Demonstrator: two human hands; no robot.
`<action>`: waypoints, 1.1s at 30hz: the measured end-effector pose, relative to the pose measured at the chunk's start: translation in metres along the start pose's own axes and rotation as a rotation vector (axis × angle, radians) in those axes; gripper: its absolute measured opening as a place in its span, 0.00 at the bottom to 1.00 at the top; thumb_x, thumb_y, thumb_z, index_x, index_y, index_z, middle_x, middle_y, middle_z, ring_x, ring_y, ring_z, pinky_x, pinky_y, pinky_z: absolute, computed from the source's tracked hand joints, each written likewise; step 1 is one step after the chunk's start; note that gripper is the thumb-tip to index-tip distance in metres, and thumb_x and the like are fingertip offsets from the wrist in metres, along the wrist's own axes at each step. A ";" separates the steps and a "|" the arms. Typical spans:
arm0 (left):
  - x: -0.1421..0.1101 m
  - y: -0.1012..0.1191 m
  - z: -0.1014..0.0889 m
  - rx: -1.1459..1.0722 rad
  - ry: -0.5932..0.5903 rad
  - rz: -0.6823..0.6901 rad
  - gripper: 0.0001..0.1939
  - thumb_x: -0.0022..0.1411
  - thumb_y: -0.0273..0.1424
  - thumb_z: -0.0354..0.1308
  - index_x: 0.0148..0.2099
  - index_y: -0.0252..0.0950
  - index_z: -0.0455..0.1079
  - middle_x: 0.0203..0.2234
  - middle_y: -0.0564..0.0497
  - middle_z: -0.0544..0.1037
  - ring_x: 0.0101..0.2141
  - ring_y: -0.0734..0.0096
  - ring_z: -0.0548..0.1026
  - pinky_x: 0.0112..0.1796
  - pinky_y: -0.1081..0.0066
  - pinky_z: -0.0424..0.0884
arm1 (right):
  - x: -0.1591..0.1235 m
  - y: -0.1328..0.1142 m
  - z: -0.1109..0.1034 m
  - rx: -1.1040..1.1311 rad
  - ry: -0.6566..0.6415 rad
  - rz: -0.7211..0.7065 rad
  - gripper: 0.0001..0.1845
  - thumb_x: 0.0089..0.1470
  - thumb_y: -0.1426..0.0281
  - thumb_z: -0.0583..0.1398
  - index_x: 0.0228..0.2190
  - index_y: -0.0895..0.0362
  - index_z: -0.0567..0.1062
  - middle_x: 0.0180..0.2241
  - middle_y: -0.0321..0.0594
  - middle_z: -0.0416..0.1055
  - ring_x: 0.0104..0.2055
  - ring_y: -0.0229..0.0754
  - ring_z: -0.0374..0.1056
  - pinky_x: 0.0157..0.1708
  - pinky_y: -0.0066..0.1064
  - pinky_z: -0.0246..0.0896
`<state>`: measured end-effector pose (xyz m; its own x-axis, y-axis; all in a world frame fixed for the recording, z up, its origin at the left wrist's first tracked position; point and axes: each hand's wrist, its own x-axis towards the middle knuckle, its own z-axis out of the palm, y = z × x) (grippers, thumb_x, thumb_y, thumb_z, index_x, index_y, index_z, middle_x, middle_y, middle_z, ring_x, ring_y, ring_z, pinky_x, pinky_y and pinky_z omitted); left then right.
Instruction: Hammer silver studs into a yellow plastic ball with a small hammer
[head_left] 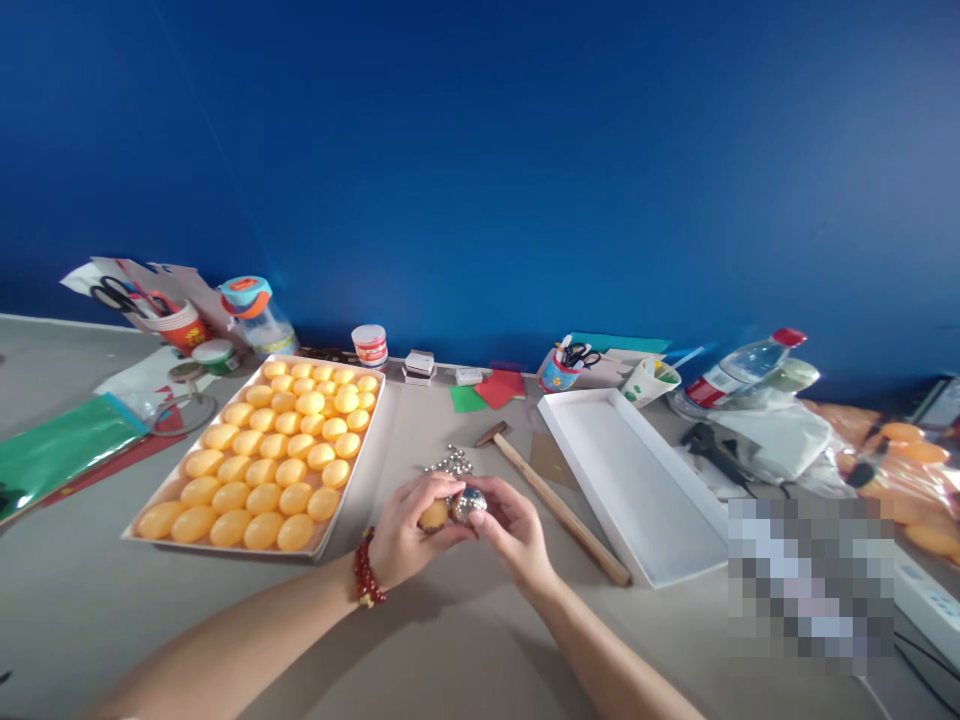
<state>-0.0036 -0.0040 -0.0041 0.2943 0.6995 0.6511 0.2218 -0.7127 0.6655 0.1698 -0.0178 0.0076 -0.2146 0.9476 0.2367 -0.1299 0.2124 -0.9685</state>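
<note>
From left to right: the left hand (405, 530) grasped an orange ball (433, 516); small silver pieces (452, 461) lay just beyond; immediately right of the orange ball, a silver ball (469, 503) sat in the grasp of the right hand (519, 530), with a hammer (559, 508) farther right. Neither round ball showed a long axis. Fingers hid the balls' outer sides; whether they touched could not be determined.

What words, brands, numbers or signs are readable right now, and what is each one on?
No text is readable.
Bottle label: blurred.
Tub: label too small.
Red cup: gold marking too blurred.
Small white box: too small to tell.
Silver ball in the right hand: no lettering visible.
</note>
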 end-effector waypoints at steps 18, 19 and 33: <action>0.005 0.004 -0.002 -0.126 -0.056 -0.123 0.20 0.60 0.26 0.62 0.54 0.40 0.67 0.43 0.45 0.76 0.45 0.63 0.74 0.46 0.65 0.72 | 0.001 0.010 0.001 0.061 0.115 0.047 0.12 0.55 0.60 0.63 0.37 0.54 0.78 0.40 0.42 0.68 0.41 0.44 0.67 0.39 0.32 0.67; 0.005 0.003 -0.002 -0.127 -0.050 -0.119 0.20 0.59 0.26 0.62 0.54 0.40 0.67 0.43 0.45 0.76 0.45 0.63 0.74 0.46 0.65 0.72 | 0.002 0.010 0.001 0.055 0.110 0.042 0.12 0.55 0.60 0.63 0.37 0.54 0.77 0.40 0.42 0.68 0.41 0.44 0.67 0.39 0.32 0.67; 0.003 -0.005 0.007 -0.950 -0.047 -0.640 0.18 0.59 0.33 0.63 0.51 0.39 0.67 0.34 0.50 0.75 0.23 0.77 0.71 0.26 0.74 0.69 | 0.005 -0.004 -0.009 -0.508 0.118 -0.316 0.19 0.54 0.63 0.64 0.48 0.52 0.73 0.47 0.48 0.69 0.50 0.53 0.66 0.50 0.46 0.64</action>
<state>0.0025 0.0014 -0.0082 0.4197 0.9029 0.0931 -0.4425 0.1140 0.8895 0.1782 -0.0121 0.0121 -0.1285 0.8339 0.5368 0.3141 0.5476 -0.7755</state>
